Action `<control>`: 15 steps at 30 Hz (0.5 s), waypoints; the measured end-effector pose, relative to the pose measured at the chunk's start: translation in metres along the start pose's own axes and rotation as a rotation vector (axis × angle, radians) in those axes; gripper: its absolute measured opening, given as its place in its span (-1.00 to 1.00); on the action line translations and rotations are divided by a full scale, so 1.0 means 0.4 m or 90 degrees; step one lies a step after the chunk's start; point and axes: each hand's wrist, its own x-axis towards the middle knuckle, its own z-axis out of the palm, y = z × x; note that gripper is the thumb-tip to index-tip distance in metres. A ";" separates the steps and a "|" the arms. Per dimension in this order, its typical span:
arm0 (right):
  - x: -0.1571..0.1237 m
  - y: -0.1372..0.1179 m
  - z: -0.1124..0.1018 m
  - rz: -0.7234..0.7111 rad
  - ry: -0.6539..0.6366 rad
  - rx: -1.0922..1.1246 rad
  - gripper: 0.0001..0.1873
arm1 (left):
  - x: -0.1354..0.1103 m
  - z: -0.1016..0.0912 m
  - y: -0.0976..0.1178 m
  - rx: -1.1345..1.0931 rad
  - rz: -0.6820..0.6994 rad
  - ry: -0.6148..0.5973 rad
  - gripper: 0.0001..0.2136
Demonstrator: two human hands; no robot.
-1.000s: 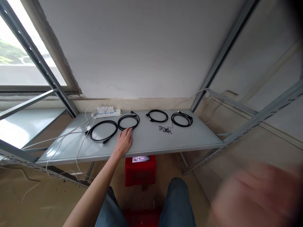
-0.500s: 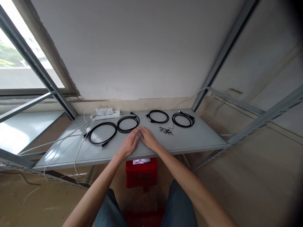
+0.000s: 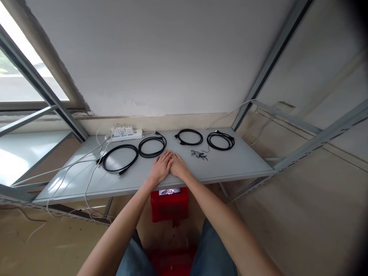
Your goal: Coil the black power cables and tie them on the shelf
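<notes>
My left hand [image 3: 161,167] and my right hand [image 3: 177,166] lie flat and side by side on the grey metal shelf [image 3: 230,168], fingers stretched out, touching each other and holding nothing. Just beyond my left fingertips is a small black cable coil [image 3: 152,146]. A larger black coil [image 3: 119,158] lies to its left. Two more black coils, the middle-right coil [image 3: 189,137] and the far-right coil [image 3: 220,140], sit behind my right hand. A little heap of black twist ties [image 3: 199,155] lies to the right of my right hand.
A white power strip [image 3: 124,133] with plugs sits at the back left, and white cords trail from it over the shelf's front edge. Slanted grey rack posts rise at both back corners. A red crate [image 3: 169,203] stands on the floor under the shelf, between my knees.
My right hand came in from the lower right and settled flat next to my left hand. My left hand slid a little to the right, away from the small coil.
</notes>
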 end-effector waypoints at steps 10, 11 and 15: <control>0.005 -0.007 -0.018 0.016 -0.020 0.029 -0.32 | -0.011 -0.046 0.018 -0.108 0.042 0.015 -0.50; 0.005 -0.008 -0.018 0.017 -0.020 0.028 -0.32 | -0.012 -0.045 0.018 -0.104 0.039 0.018 -0.50; 0.001 -0.008 -0.016 0.014 -0.013 0.013 -0.33 | -0.008 -0.027 0.013 -0.039 0.015 0.015 -0.49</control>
